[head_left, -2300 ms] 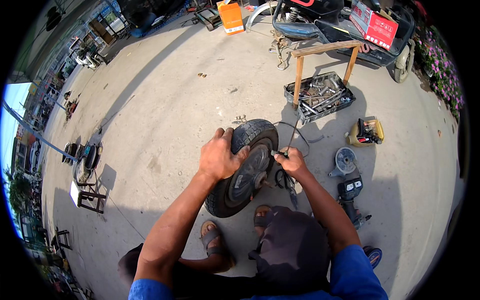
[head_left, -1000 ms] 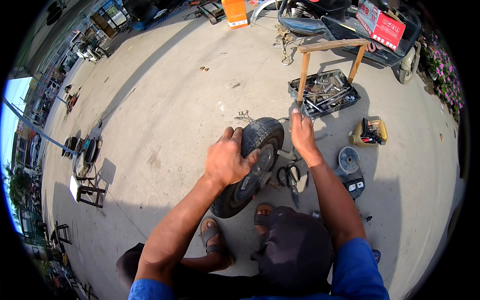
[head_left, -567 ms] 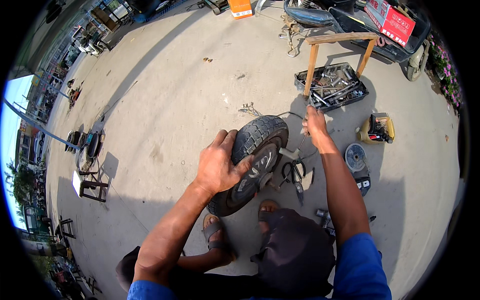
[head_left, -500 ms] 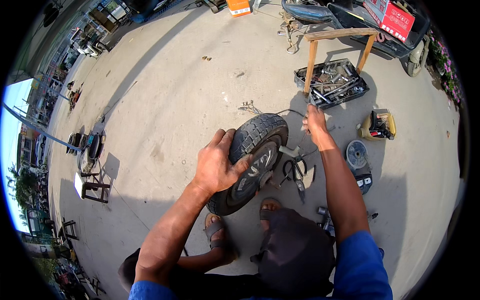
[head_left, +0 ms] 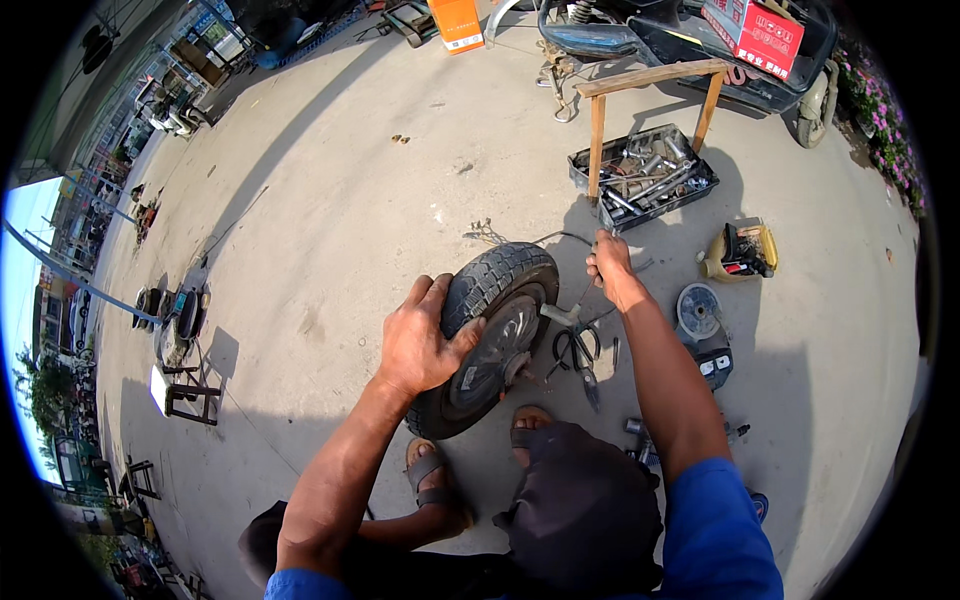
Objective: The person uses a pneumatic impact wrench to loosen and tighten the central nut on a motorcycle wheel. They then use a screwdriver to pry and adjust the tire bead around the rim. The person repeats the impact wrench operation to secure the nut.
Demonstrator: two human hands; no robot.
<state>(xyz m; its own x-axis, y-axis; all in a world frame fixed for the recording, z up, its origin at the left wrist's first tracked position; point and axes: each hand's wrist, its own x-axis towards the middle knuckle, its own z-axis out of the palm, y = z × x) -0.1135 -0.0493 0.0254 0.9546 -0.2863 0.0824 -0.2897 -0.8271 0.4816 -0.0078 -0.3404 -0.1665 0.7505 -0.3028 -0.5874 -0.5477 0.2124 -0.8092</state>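
A wheel with a black treaded tyre (head_left: 500, 275) and a dark hub stands tilted on the ground before my feet. Across the tyre's upper left side lies my left hand (head_left: 425, 338), gripping it with the thumb over the sidewall. My right hand (head_left: 610, 268) is closed, held out right of the wheel, close to the tool box. What it holds is too small to make out. Below it, a pale T-shaped handle (head_left: 560, 315) with a thin shaft lies beside the hub. Black-handled scissors (head_left: 578, 360) rest on the concrete next to it.
A black tool box (head_left: 660, 205) full of sockets and wrenches sits under a wooden handle frame. To the right are a cut yellow container (head_left: 750, 250) and a grey disc (head_left: 698, 310). A scooter (head_left: 690, 45) carrying a red box stands behind; a stool (head_left: 185, 395) is at left.
The whole view has shifted slightly, so the box and wheel appear further left and lower. My left hand stays on the tyre, and my right hand remains closed near the tool box.
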